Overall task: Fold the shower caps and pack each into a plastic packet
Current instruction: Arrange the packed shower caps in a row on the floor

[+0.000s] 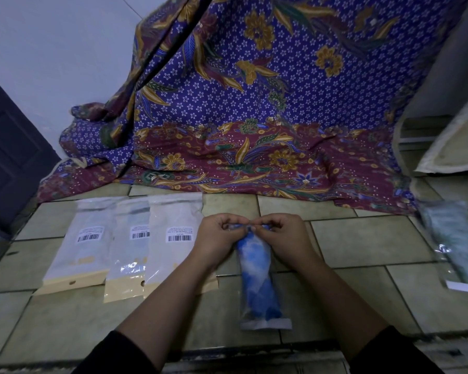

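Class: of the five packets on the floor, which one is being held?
The blue-filled packet in the middle: left hand and right hand pinch its far end. The three barcoded packets and the green one lie unheld.

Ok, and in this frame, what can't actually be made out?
All in the head view:
- Mouth of the blue packet: covered by the pinching fingers of the left hand and right hand; sealed or open, cannot tell.
- Labels on the three pale packets: print too small to read.
- Green packet: blurred, cut off by the right edge.
- Whatever lies behind the patterned cloth: covered.
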